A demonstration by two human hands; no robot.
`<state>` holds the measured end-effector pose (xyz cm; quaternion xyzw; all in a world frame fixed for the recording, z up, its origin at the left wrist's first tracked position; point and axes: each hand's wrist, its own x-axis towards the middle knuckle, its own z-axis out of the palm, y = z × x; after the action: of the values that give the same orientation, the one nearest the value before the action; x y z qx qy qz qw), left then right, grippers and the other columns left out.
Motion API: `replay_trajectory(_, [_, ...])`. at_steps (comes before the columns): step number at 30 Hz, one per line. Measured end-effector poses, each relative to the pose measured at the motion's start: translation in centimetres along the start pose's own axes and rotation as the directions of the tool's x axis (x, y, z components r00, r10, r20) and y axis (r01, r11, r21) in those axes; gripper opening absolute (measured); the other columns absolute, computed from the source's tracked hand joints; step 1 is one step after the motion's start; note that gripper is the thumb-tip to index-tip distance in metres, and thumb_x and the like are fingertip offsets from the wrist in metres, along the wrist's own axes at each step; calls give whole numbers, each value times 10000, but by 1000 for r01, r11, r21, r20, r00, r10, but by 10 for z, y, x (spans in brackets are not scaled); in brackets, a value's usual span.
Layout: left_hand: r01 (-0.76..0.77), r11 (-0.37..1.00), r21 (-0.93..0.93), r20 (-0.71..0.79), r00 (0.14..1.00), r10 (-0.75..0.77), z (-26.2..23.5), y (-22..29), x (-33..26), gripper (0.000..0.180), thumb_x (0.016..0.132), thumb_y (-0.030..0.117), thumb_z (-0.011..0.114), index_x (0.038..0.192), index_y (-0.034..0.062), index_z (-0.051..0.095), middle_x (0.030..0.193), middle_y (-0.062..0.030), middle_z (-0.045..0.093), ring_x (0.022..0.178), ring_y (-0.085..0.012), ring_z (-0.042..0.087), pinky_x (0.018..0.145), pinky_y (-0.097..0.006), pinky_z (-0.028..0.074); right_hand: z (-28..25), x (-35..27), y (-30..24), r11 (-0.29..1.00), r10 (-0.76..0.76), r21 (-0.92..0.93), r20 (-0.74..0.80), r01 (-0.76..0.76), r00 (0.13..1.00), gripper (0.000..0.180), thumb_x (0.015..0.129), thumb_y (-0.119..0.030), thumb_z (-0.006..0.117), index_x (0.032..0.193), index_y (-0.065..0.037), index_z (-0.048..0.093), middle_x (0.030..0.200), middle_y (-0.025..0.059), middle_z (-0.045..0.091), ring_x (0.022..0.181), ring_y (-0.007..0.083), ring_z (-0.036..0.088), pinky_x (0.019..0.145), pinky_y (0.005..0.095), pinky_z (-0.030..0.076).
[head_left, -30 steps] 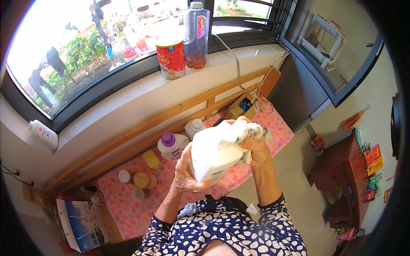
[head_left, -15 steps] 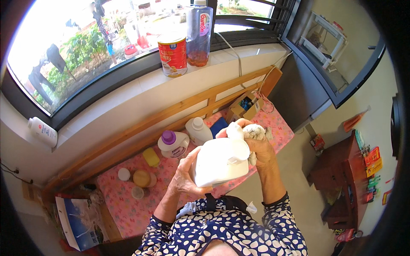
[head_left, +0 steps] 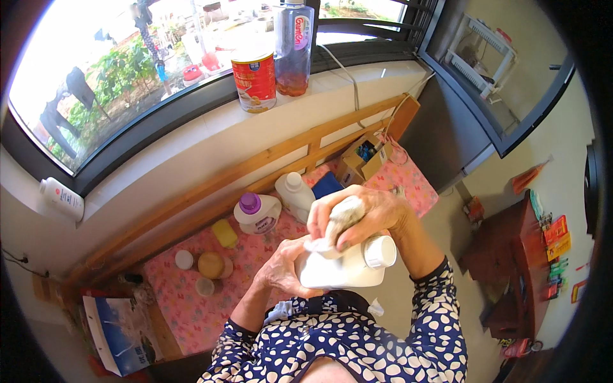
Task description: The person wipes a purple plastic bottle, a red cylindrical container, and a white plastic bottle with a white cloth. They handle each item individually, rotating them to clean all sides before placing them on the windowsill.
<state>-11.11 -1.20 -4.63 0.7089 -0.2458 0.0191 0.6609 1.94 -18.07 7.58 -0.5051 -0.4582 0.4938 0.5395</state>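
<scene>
In front of my chest, my left hand (head_left: 284, 268) grips a white plastic jug (head_left: 345, 273) by its base end. The jug lies tilted, its white screw cap (head_left: 380, 251) toward the right. My right hand (head_left: 377, 214) is closed around a bunched greyish-white cloth (head_left: 345, 217) and presses it on the jug's upper side. Beyond my hands, a white bottle with a purple cap (head_left: 257, 214) and another white jug (head_left: 295, 195) stand on the pink patterned cloth (head_left: 175, 313).
A yellow block (head_left: 225, 234) and several small round containers, one tan-lidded (head_left: 211, 264), are at the left. An open cardboard box (head_left: 364, 159) sits near the wooden rail (head_left: 274, 156). A red can (head_left: 254, 83) and blue-tinted bottle (head_left: 294, 51) stand on the sill.
My right hand has moved left and over the jug, bringing the cloth onto its side. The jug has turned, so its cap now points right.
</scene>
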Motion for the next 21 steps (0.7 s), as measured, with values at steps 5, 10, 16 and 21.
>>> replay_trajectory(5, [-131,986,104,-12,991,133,1,9,7,737,498,213,824,1142,-27,556,981,-130,664,890,-198,658,825,-289,485,-4,-1,-3,995,-64,-64,128,73,990,189,763,-48,698,946,-8,676,1056,106,599,974,186,564,845,303,437])
replay_trajectory(10, [-118,993,-24,-101,988,115,2,12,5,904,495,230,826,1279,-39,465,1032,-119,652,944,-185,636,868,-291,468,-4,-12,12,966,-233,104,-38,236,972,159,784,-89,687,926,-16,695,1034,130,615,967,207,564,840,316,437])
replay_trajectory(16, [8,983,-184,-162,986,-39,5,-4,1,1039,469,271,828,1355,-34,381,1200,-129,567,1136,-211,529,1004,-338,369,9,-22,32,931,-261,103,-482,350,837,236,811,-143,655,997,2,673,1043,110,612,975,183,563,855,300,438])
replay_trajectory(21, [12,984,-178,-282,957,-62,8,3,5,1045,480,267,835,1368,-19,364,1253,-135,524,1188,-219,485,1028,-353,346,18,-27,48,873,-316,57,-691,484,651,270,798,-139,647,1006,33,655,1126,121,566,981,197,565,825,297,464])
